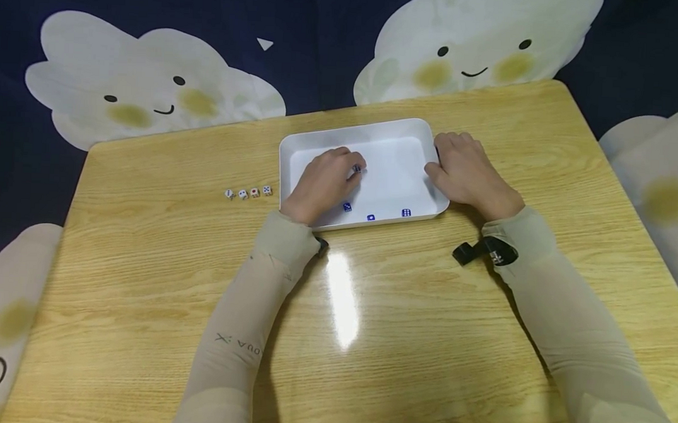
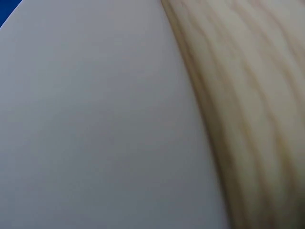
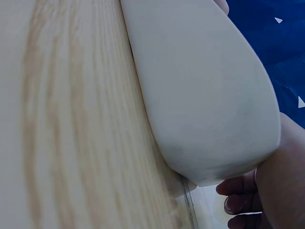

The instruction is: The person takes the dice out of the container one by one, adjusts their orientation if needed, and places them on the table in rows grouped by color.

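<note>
head view: two hands at work, well apart from each other. left hand [image 1: 326,182] reaches over the near wall into a white tray [image 1: 398,151]; thumb and fingertips pinch a small dark die [image 1: 357,169], held above the tray floor. pips on it too small to read. right hand [image 1: 466,170] grips the tray's right end, thumb over the rim at the inner side, fingers on the outside.

tray sits on the wood-grain bench [image 1: 200,262], toward its far edge. in the tray, along the near wall: a left blue die [image 1: 347,207], a middle blue die [image 1: 371,218] showing one pip, and a right blue die [image 1: 406,212] showing six. on the bench, just beside the tray's left end: a row of four white dice [image 1: 254,192], rightmost with five pips up, its neighbour with a red spot.

left wrist view: tray's outer wall and bench only. right wrist view: tray wall, with curled fingers beyond its corner.

rest: pale sleeves [image 1: 231,333] on both arms, a black strap [image 1: 499,250] at the right wrist; dark blue cloth [image 1: 318,46] with smiling clouds behind the bench.
</note>
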